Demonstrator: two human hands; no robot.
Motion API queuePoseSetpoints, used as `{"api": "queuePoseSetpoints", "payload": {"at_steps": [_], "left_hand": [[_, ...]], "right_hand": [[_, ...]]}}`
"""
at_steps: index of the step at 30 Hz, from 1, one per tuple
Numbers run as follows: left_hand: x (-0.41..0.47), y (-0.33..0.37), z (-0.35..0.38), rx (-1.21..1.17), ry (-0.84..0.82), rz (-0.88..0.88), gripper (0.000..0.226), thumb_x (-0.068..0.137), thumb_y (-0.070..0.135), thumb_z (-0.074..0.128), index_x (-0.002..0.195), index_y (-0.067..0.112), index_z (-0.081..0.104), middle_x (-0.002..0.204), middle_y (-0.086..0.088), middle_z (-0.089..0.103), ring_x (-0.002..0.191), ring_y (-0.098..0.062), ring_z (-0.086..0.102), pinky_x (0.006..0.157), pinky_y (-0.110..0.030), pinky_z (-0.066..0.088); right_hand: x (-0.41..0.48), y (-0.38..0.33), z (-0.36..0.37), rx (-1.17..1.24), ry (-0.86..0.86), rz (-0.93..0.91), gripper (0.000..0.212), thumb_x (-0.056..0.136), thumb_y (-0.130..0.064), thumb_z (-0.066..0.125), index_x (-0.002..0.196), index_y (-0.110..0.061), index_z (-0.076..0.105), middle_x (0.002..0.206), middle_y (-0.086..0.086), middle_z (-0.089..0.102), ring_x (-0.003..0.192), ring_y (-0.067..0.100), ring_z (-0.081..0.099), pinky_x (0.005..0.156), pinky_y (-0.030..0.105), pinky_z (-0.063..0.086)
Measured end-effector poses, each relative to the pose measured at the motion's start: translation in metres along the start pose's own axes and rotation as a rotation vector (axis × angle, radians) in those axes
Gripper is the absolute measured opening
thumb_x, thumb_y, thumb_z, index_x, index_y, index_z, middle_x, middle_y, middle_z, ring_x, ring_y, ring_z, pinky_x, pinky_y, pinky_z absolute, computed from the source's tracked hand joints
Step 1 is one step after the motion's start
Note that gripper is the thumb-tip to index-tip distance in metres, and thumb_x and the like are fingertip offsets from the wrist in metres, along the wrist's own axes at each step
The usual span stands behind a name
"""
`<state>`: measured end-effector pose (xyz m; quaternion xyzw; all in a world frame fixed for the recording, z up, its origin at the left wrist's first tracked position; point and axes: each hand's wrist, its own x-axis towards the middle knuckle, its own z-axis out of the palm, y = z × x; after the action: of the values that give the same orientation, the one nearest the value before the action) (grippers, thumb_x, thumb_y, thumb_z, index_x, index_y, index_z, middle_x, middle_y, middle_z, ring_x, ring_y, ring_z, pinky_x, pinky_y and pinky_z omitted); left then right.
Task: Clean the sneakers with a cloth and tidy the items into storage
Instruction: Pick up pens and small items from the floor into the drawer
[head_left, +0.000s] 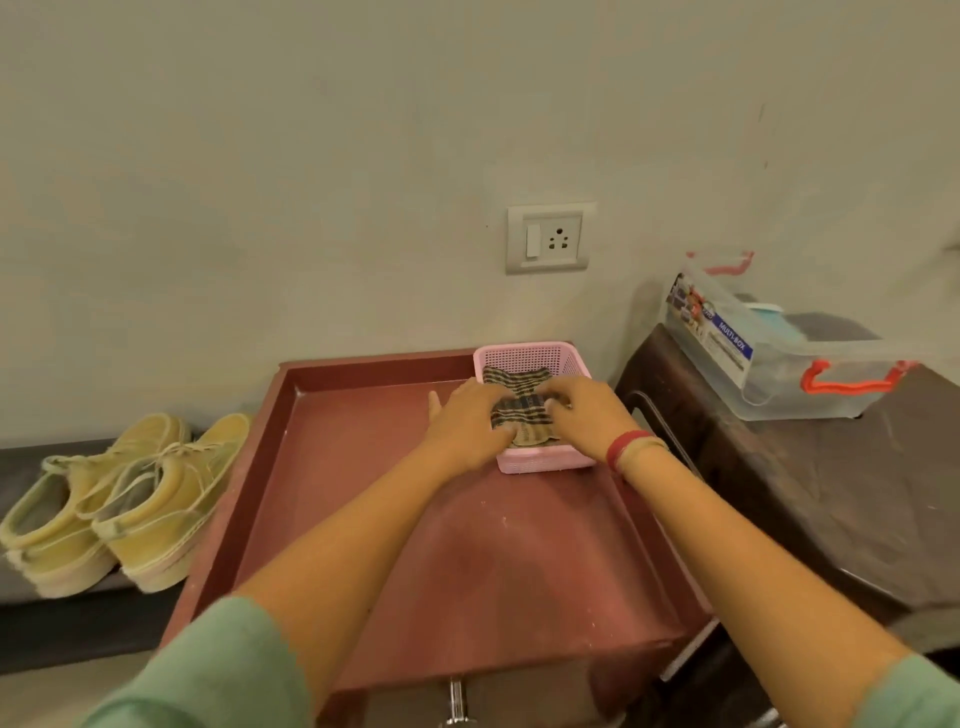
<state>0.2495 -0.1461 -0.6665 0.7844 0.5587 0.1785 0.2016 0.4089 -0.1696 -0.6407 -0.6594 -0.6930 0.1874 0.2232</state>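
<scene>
left hand (467, 418) and right hand (589, 410) meet over the dark striped cloth (522, 404), fingers of both curled onto it and pinching its folds. the cloth lies folded in the pink perforated plastic basket (540, 462), at the far right corner of the reddish-brown open drawer (467, 561), long axis running away from the person. the pale yellow suede sneakers (124, 493) sit side by side well apart to the left, outside the drawer, nearer the left hand, which would likely reach them first
</scene>
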Motion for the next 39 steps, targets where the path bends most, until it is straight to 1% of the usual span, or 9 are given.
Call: {"api": "queuePoseSetpoints", "payload": {"at_steps": [4,8,10,13,18,22,29,35,39], "left_hand": [[-0.091,0.001,-0.022,-0.311,0.268,-0.071,0.013,0.085,0.026,0.061,0.095,0.034,0.059,0.123,0.012,0.058,0.139,-0.02,0.032,0.114,-0.055,0.015],[-0.196,0.01,-0.053,-0.63,0.437,-0.071,0.02,0.086,0.009,0.064,0.093,0.027,0.058,0.092,0.006,0.067,0.089,-0.01,0.063,0.083,-0.029,0.05],[-0.244,0.012,-0.068,-0.686,0.49,-0.081,0.022,0.087,0.012,0.065,0.099,0.029,0.057,0.086,0.003,0.068,0.081,-0.012,0.064,0.074,-0.023,0.05],[-0.3,0.006,-0.082,-0.695,0.518,-0.073,0.02,0.088,0.014,0.064,0.1,0.029,0.058,0.087,-0.004,0.069,0.082,-0.02,0.066,0.075,-0.03,0.051],[-0.357,-0.014,-0.089,-0.679,0.578,-0.154,0.014,0.088,0.012,0.062,0.094,0.025,0.061,0.081,-0.002,0.07,0.075,-0.017,0.067,0.077,-0.034,0.053],[-0.374,-0.058,-0.073,-0.743,0.616,-0.283,0.009,0.088,0.009,0.061,0.092,0.017,0.064,0.079,-0.005,0.07,0.074,-0.018,0.067,0.073,-0.032,0.054],[-0.357,-0.151,-0.044,-0.73,0.622,-0.624,0.008,0.091,0.012,0.059,0.098,0.013,0.064,0.083,-0.002,0.067,0.072,-0.005,0.063,0.066,-0.015,0.051],[-0.349,-0.166,-0.069,-0.753,0.399,-0.883,0.016,0.09,0.01,0.059,0.097,0.023,0.064,0.087,-0.017,0.066,0.085,-0.028,0.064,0.071,-0.023,0.05],[-0.356,-0.13,-0.125,-0.756,0.293,-1.04,0.013,0.089,0.007,0.059,0.094,0.018,0.064,0.089,-0.011,0.066,0.085,-0.024,0.063,0.069,-0.019,0.046]], "right_hand": [[-0.076,-0.037,-0.015,0.326,0.099,-0.063,0.024,0.09,-0.007,0.053,0.108,-0.012,0.067,0.112,0.001,0.065,0.103,0.014,0.058,0.084,0.008,0.038],[-0.156,-0.075,-0.018,0.5,0.049,-0.114,0.02,0.09,-0.007,0.056,0.106,-0.01,0.068,0.102,-0.01,0.059,0.094,0.003,0.055,0.076,-0.003,0.036],[-0.188,-0.088,-0.015,0.558,0.039,-0.127,0.019,0.089,-0.008,0.059,0.102,-0.018,0.069,0.102,-0.012,0.062,0.097,0.004,0.057,0.091,0.013,0.044],[-0.224,-0.103,-0.011,0.594,0.018,-0.129,0.022,0.088,-0.009,0.061,0.091,-0.031,0.067,0.094,-0.014,0.065,0.093,0.009,0.061,0.092,0.031,0.05],[-0.262,-0.127,0.001,0.676,-0.024,-0.131,0.018,0.09,-0.004,0.056,0.097,-0.017,0.067,0.087,-0.004,0.064,0.079,0.015,0.062,0.07,0.012,0.05],[-0.258,-0.128,0.039,0.689,-0.093,-0.101,0.018,0.09,-0.006,0.055,0.099,-0.016,0.068,0.089,0.005,0.067,0.073,0.012,0.063,0.062,0.01,0.048],[-0.194,-0.116,0.122,0.744,-0.267,-0.002,0.019,0.092,-0.007,0.054,0.094,-0.021,0.067,0.085,-0.003,0.069,0.065,0.001,0.061,0.062,0.012,0.048],[-0.174,-0.135,0.122,0.701,-0.423,0.177,0.02,0.092,-0.008,0.054,0.094,-0.025,0.065,0.086,-0.002,0.069,0.064,0.001,0.061,0.063,0.014,0.048],[-0.163,-0.156,0.082,0.537,-0.493,0.256,0.026,0.092,-0.005,0.053,0.087,-0.028,0.064,0.086,0.002,0.069,0.068,0.012,0.065,0.065,0.024,0.05]]}}
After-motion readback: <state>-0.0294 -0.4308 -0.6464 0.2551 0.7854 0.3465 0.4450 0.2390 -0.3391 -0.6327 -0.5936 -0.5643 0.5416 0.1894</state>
